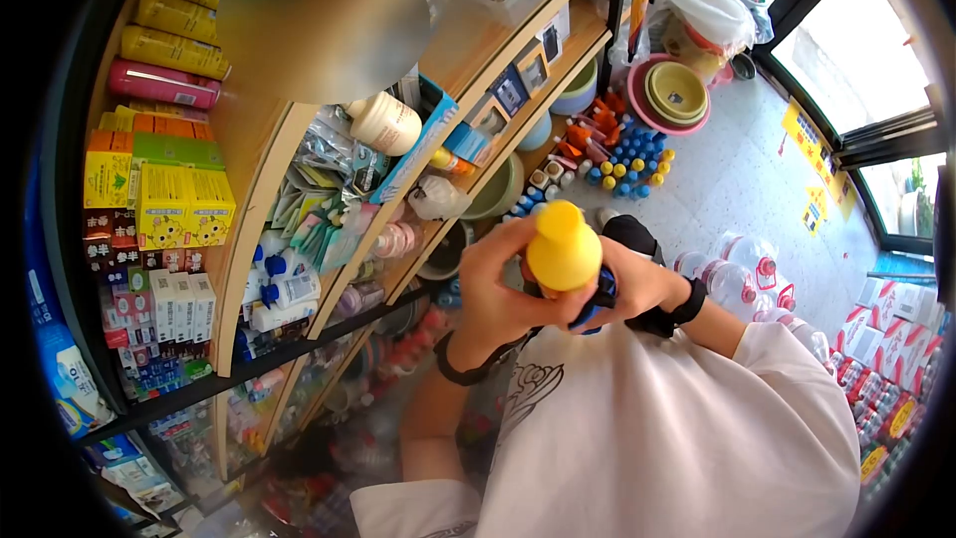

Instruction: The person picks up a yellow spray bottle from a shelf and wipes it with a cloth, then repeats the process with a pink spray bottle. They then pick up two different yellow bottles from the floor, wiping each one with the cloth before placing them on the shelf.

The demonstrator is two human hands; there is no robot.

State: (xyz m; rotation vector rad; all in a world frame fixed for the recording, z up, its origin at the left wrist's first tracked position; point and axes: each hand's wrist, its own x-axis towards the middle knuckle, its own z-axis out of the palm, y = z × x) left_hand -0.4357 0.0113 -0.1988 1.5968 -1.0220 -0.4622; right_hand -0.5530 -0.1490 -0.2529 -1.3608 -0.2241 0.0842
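Bottle (564, 249), yellow-topped, in left hand (495, 289) and right hand (637, 284).

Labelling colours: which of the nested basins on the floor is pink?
The outermost basin, the widest; the smaller basins nested inside it are yellowish.

"参半" on dark red boxes (113, 257), yellow floor signs (809, 144) too small to read

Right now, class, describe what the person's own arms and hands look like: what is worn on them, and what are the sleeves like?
No glove shows on the left hand or the right hand. A black band circles the left wrist, another black band the right. The pale, loose sleeves are short, leaving the forearms uncovered.
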